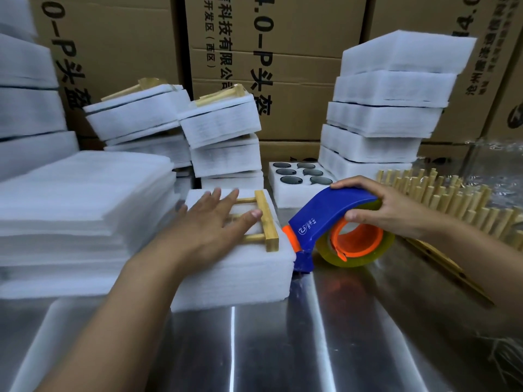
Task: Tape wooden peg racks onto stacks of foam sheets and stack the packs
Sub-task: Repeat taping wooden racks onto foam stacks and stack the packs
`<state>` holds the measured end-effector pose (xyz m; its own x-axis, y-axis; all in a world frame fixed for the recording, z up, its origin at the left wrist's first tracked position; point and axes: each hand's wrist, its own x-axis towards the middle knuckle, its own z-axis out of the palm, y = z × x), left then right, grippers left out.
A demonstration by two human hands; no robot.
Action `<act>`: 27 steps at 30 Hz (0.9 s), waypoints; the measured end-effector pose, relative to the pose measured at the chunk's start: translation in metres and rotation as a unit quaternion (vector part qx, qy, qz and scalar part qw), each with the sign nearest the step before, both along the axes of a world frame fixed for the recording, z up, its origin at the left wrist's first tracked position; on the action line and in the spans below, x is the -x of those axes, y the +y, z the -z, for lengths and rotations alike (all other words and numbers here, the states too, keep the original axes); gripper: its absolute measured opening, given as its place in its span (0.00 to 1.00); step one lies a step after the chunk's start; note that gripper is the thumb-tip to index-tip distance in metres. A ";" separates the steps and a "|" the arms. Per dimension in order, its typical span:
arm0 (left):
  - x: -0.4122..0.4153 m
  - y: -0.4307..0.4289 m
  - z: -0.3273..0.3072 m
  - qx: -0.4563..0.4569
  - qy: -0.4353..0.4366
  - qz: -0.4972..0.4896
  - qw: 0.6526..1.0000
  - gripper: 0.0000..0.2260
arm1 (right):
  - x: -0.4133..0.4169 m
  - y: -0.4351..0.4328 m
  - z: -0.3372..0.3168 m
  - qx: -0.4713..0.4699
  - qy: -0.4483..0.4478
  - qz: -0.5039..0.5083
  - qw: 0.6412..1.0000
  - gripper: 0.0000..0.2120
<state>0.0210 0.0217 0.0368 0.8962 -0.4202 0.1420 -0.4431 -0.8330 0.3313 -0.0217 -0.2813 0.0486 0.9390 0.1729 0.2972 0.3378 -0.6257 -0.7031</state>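
Note:
A stack of white foam sheets [235, 278] lies on the steel table in front of me. On top of it lies a wooden peg rack [266, 219], its bar toward the right. My left hand [215, 222] rests flat on the rack and foam with straight fingers. My right hand [387, 205] grips a blue and orange tape dispenser [325, 219] with a roll of clear tape. The dispenser's nose touches the right edge of the foam stack.
Loose foam sheets [82, 216] pile up at the left. Finished packs with racks [223, 120] stand behind, and a tall pile of foam [387, 114] at back right. A foam tray with round holes [300, 179] and a row of wooden pegs [452, 202] lie right. Cardboard boxes [283, 52] form the back wall.

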 end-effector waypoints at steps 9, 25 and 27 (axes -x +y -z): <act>-0.004 -0.002 0.003 -0.047 0.037 0.002 0.998 0.48 | -0.006 0.006 -0.004 0.034 -0.009 0.039 0.999 0.22; 0.001 -0.002 0.001 -0.043 0.034 0.007 0.998 0.49 | -0.015 0.038 -0.038 0.196 -0.049 0.034 0.979 0.29; 0.001 -0.003 0.000 -0.041 0.037 0.008 0.998 0.49 | -0.013 0.037 -0.038 0.200 -0.051 0.042 0.977 0.30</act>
